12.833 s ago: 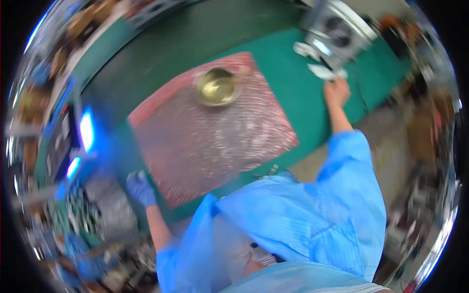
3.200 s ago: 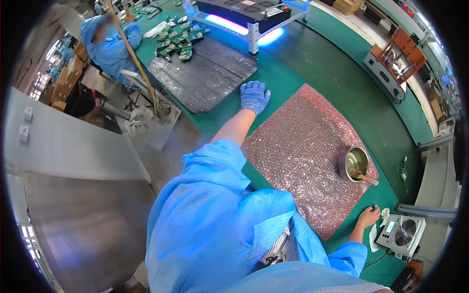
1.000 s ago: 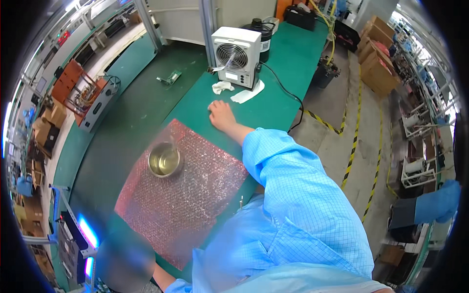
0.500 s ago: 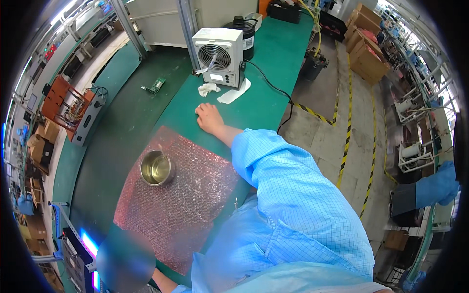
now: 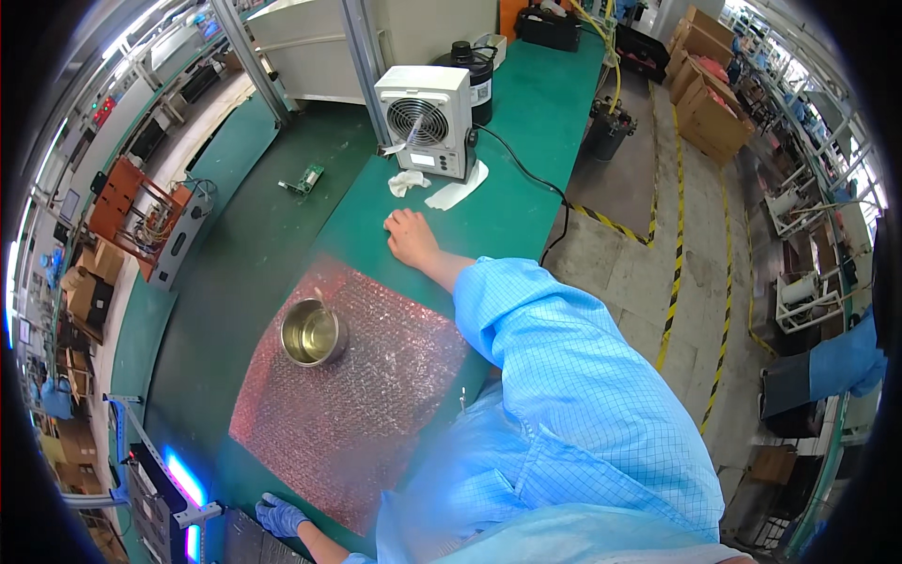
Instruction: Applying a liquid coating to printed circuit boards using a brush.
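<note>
My right hand [image 5: 411, 237], bare, rests on the green bench top with its fingers loosely bent and nothing in them. It lies a little short of crumpled white tissue [image 5: 408, 182] and a flat white strip [image 5: 458, 185]. My left hand [image 5: 280, 515], in a blue glove, lies at the near left, fingers stretched out beside a dark flat surface [image 5: 246, 541]. Between the hands spreads a sheet of pink bubble wrap [image 5: 366, 404]. Upon it stands a round metal cup [image 5: 340, 329] with clear yellowish liquid inside; neither hand touches it.
A white box fan [image 5: 425, 117] stands beyond my right hand, its black cable trailing rightward, with a dark bottle [image 5: 477, 80] behind. A green circuit board [image 5: 305, 180] lies farther left. A frame with bright lights [image 5: 185, 479] rises near my left hand.
The picture has shifted slightly. My left hand, hidden by a blur before, now shows with its blue glove on the bench. My right hand and the cup stay in place.
</note>
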`<state>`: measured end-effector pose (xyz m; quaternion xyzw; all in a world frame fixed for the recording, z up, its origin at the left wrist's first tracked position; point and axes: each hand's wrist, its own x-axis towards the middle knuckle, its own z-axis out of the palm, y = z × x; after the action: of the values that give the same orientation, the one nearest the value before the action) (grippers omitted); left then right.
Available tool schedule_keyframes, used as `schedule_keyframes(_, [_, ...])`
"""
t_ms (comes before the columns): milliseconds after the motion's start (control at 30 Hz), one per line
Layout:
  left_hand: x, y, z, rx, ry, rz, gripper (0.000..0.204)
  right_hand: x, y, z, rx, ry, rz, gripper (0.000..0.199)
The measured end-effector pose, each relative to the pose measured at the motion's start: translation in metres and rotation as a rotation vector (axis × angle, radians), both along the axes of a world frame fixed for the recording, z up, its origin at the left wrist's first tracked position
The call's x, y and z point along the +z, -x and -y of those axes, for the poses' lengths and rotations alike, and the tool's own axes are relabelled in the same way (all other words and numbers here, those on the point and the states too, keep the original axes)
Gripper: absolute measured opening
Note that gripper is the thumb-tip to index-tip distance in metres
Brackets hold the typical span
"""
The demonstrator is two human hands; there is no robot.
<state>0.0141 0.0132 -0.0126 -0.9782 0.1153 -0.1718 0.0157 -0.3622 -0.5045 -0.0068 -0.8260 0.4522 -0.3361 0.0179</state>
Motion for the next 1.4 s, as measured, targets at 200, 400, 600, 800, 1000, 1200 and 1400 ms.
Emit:
schedule_keyframes(200, [-0.004,-0.004,-0.003,-0.028,0.054,-0.010,0.047,-0.001,0.000,0.001,0.008,-0.029,-0.024,0.021])
schedule_keyframes(400, [0.000,0.000,-0.001,0.000,0.034,0.000,0.046,0.001,-0.001,0.000,0.013,0.006,0.005,0.016])
schedule_keyframes(600, [0.000,-0.001,0.000,0.005,0.034,-0.020,0.045,0.000,-0.001,0.001,0.018,0.006,-0.001,0.017])
schedule_keyframes(800, [0.004,0.003,0.002,0.009,0.035,-0.034,0.046,0.001,-0.001,0.001,0.017,0.026,-0.008,0.018])
schedule_keyframes(1000, [0.006,0.005,0.004,0.022,0.033,-0.038,0.046,0.001,0.000,0.000,0.012,0.025,-0.014,0.019])
schedule_keyframes(1200, [0.003,0.002,-0.001,0.008,0.042,-0.019,0.047,0.002,-0.002,-0.001,0.010,0.033,-0.026,0.020])
schedule_keyframes(1400, [0.007,0.005,0.003,0.000,0.056,-0.023,0.045,0.001,-0.001,0.000,0.012,0.042,-0.017,0.020])
